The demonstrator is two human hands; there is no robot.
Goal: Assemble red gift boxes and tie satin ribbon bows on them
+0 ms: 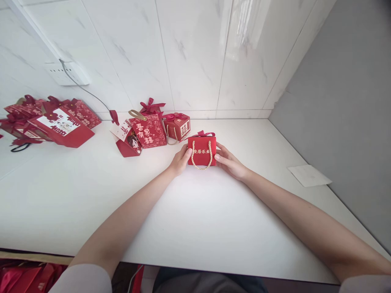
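Note:
A small red gift box (202, 150) with gold characters, a gold rope handle and a ribbon bow on top stands upright on the white table (195, 219). My left hand (181, 160) presses against its left side, fingers curled on the box. On the other side my right hand (229, 162) holds the right wall, thumb on the front edge. Both hands grip the box between them.
Behind the box stand three more red gift boxes (148, 129) near the tiled wall. A pile of red boxes (58, 122) lies at the far left below a wall socket (67, 73). A white paper slip (308, 175) lies at the right by the grey wall.

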